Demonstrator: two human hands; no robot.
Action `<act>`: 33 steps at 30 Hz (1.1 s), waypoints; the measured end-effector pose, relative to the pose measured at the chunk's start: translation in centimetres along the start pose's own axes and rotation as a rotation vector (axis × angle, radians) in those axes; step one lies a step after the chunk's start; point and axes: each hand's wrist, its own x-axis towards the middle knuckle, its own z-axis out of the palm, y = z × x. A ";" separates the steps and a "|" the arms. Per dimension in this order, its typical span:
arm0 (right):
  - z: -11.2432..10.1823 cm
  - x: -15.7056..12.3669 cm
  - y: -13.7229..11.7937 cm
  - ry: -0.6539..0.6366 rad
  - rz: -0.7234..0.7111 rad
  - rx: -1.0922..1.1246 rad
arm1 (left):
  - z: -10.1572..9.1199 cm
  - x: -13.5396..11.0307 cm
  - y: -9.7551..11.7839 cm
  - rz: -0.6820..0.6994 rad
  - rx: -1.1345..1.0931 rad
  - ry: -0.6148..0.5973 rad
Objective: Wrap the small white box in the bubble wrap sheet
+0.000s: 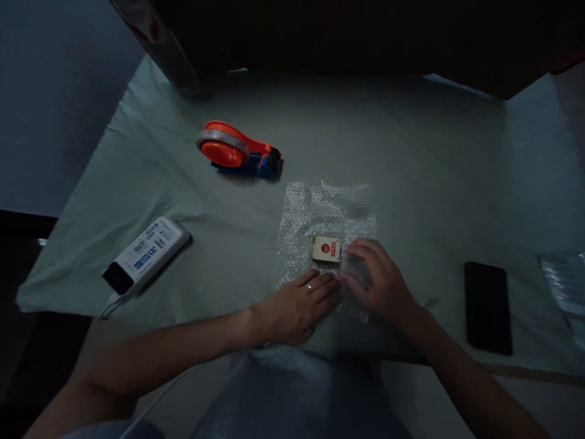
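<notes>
Dim, underexposed light over my table (425,158), everything tinted grey-green. The far edge and upper corners sink into near black. The orange tape dispenser (233,146) and the white power bank (146,250) throw short, soft shadows to their right, so the weak light falls from the left. The bubble wrap (326,210) glints faintly. Wide-lens bending bows the table's sides; the near edge goes soft and grainy.

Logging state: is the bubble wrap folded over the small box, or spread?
Spread: the bubble wrap lies flat under the small box, whose top shows uncovered.
</notes>
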 end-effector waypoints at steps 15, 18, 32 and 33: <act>-1.7 -2.8 0.5 -0.259 0.048 0.022 | -2.9 -2.1 -0.1 -0.296 -0.129 0.171; -2.6 -1.7 1.1 -0.220 0.131 0.117 | -4.5 -1.8 -0.4 -0.340 -0.159 0.246; -0.8 1.3 2.8 -0.059 0.463 0.292 | -4.3 1.8 -6.0 -0.588 -0.942 0.453; -0.7 1.3 2.9 -0.064 0.481 0.294 | -4.0 2.0 -6.3 -0.608 -0.987 0.463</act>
